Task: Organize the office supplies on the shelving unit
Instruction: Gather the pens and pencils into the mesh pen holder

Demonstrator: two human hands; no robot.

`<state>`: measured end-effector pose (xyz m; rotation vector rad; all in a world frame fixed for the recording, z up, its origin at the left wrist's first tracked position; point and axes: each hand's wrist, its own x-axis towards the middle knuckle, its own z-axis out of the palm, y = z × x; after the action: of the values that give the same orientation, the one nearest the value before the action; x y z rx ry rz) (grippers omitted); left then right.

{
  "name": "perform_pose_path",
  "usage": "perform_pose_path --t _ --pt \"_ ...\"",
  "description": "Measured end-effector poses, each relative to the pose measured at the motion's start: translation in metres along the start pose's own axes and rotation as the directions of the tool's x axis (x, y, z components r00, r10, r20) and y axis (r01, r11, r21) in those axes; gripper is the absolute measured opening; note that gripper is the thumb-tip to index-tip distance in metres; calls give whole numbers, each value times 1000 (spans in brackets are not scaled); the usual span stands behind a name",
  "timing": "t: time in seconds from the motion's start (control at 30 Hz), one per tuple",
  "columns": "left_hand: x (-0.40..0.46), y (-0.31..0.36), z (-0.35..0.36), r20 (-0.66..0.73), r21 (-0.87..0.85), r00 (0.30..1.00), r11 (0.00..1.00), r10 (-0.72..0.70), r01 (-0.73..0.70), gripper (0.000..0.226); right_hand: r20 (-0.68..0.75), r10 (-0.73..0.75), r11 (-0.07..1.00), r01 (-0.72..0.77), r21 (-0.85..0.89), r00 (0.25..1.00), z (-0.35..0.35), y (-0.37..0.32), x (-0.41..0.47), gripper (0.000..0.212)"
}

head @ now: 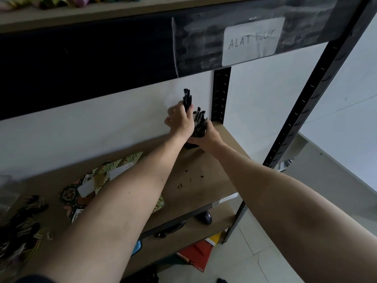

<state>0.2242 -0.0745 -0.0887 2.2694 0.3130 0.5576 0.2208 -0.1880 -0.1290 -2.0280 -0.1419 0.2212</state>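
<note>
At the back corner of the shelf [204,180], my left hand [179,119] grips a bundle of pens [187,97] above the mesh pen holder [199,127], which my right hand [208,137] steadies. Paper clips [26,225] and patterned packets [89,186] lie unsorted, so much remains.

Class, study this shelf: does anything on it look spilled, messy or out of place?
Yes. Dark crumbs lie scattered on the shelf board near its middle, and paper clips sprawl loose at the left edge rather than in a container.
</note>
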Motion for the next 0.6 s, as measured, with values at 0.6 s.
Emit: perform_pose_path --t 0.6 --pt "-20 -25 2 172 -35 981 995 -86 93 67 -12 19 1000 -19 17 1000 3 0 1 75"
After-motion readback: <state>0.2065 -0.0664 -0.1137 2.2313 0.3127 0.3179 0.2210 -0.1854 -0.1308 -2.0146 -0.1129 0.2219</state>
